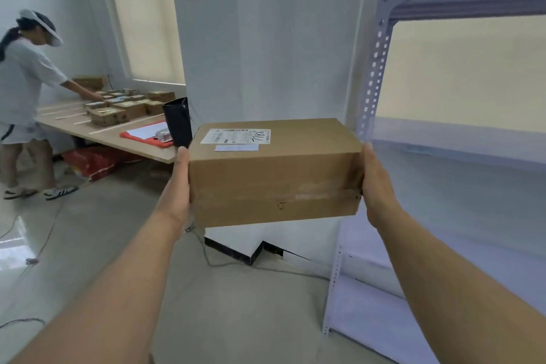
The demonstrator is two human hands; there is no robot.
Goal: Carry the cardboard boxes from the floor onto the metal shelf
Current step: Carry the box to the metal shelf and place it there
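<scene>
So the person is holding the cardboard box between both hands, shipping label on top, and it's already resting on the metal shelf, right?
Not quite. The head view shows the cardboard box in the air, left of the metal shelf, not resting on it. The rest holds: the left hand and right hand press its ends, and the shipping label is on top.

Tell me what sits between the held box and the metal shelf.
Only the right hand, pressed flat against the cardboard box end. Otherwise the head view shows open air up to the metal shelf.
</scene>
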